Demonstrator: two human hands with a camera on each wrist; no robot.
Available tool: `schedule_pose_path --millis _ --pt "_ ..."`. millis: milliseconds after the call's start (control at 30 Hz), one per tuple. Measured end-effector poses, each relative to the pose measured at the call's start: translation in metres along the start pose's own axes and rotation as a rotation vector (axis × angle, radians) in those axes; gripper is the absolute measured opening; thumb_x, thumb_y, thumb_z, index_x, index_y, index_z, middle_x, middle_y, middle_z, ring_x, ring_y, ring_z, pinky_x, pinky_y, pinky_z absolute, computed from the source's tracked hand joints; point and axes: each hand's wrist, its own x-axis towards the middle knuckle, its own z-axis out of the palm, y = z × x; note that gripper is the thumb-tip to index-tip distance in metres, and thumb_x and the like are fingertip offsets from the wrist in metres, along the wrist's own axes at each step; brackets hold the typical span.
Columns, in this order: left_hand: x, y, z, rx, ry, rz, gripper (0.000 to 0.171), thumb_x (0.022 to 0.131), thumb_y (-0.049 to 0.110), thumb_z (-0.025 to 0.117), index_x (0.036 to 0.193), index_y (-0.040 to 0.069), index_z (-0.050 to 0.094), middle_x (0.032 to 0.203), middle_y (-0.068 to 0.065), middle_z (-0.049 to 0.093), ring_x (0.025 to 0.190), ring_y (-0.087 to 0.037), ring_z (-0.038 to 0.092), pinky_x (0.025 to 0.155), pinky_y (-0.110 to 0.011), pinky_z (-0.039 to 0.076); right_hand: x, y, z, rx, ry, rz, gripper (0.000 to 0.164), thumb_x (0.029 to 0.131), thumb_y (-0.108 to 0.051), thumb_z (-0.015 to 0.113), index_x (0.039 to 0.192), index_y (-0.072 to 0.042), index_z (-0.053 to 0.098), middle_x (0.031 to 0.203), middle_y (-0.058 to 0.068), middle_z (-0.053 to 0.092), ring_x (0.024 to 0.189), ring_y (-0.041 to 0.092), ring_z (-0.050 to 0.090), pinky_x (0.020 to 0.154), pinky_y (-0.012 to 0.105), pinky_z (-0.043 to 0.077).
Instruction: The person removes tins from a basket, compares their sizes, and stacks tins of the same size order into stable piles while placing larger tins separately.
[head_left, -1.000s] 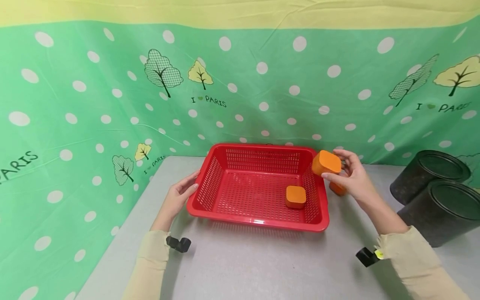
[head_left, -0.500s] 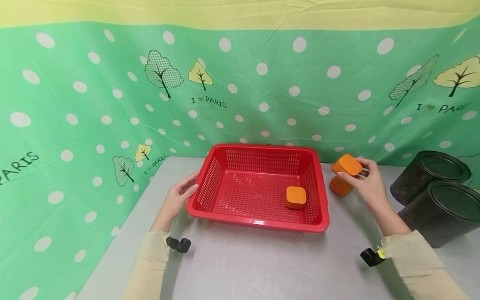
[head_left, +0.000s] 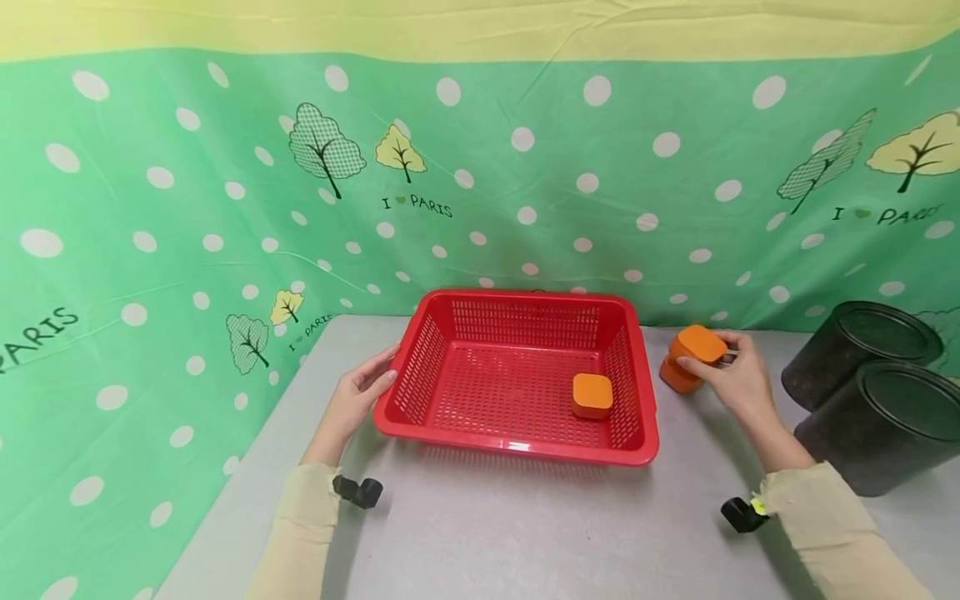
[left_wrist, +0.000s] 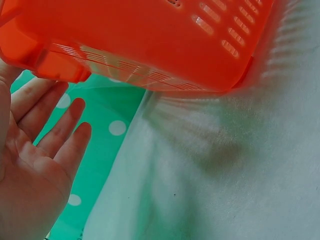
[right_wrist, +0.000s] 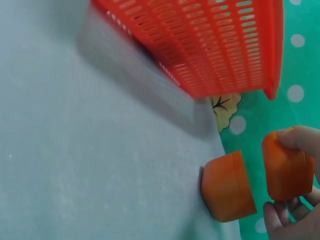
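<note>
Between thumb and fingers my right hand [head_left: 738, 375] pinches an orange rounded-square box [head_left: 699, 342]. It is above a second orange box [head_left: 678, 379] standing on the table right of the basket. In the right wrist view a narrow gap shows between the held box [right_wrist: 286, 167] and the standing box [right_wrist: 226, 187]. A third orange box [head_left: 592, 395] sits inside the red slotted basket [head_left: 517, 446], toward its right end. My left hand [head_left: 352, 404] rests at the basket's left rim; in the left wrist view its fingers [left_wrist: 62, 130] are fairly straight, with tips by the rim.
Two dark cylindrical containers with lids [head_left: 862, 350] stand at the right, close to my right forearm. A green dotted cloth [head_left: 517, 192] hangs behind and left of the grey table [head_left: 510, 533].
My right hand has carried the orange box from above the basket's right rim rightward, then lowered it over the standing box. The left hand and basket have stayed put.
</note>
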Motion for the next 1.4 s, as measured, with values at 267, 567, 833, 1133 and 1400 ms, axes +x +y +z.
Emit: schedule_pose_path --millis 267,567,833,1133,1400 --pt "-0.001 -0.001 0.0 -0.002 -0.001 0.01 0.053 0.101 0.024 0.059 0.15 0.012 0.045 0.152 -0.017 0.048 0.109 0.015 0.058 0.094 -0.008 0.049 0.001 0.004 0.002 -0.034 -0.017 0.028 0.074 0.089 -0.028 0.074 0.143 0.006 0.035 0.138 0.03 0.044 0.113 0.041 0.05 0.076 0.022 0.038" --pt "-0.001 0.0 0.001 -0.006 0.004 0.003 0.053 0.101 0.023 0.06 0.15 0.011 0.045 0.152 -0.017 0.048 0.109 0.015 0.058 0.093 -0.008 0.049 0.002 0.006 0.004 -0.08 -0.005 -0.017 0.073 0.087 -0.02 0.076 0.14 0.01 0.036 0.132 0.033 0.044 0.108 0.043 0.049 0.079 0.031 0.04" --pt "-0.002 0.002 0.001 -0.007 0.009 -0.008 0.053 0.1 0.022 0.06 0.15 0.01 0.045 0.152 -0.018 0.048 0.108 0.015 0.058 0.093 -0.008 0.05 -0.001 0.007 0.003 -0.094 -0.02 -0.028 0.078 0.087 -0.027 0.077 0.142 0.009 0.034 0.133 0.033 0.04 0.109 0.043 0.046 0.077 0.03 0.039" --pt "-0.002 0.002 0.001 -0.012 0.008 0.003 0.053 0.101 0.021 0.06 0.15 0.009 0.045 0.151 -0.019 0.049 0.108 0.015 0.059 0.092 -0.008 0.05 -0.008 -0.004 -0.007 -0.074 0.04 -0.064 0.078 0.088 -0.032 0.075 0.144 0.003 0.034 0.131 0.028 0.042 0.111 0.041 0.047 0.075 0.023 0.038" --pt "-0.002 0.002 0.001 -0.002 0.01 -0.007 0.053 0.101 0.023 0.059 0.15 0.01 0.045 0.151 -0.017 0.049 0.107 0.015 0.059 0.092 -0.008 0.05 -0.014 -0.023 -0.014 -0.041 0.095 -0.101 0.077 0.088 -0.031 0.076 0.145 0.001 0.036 0.133 0.025 0.046 0.105 0.029 0.05 0.073 0.011 0.036"
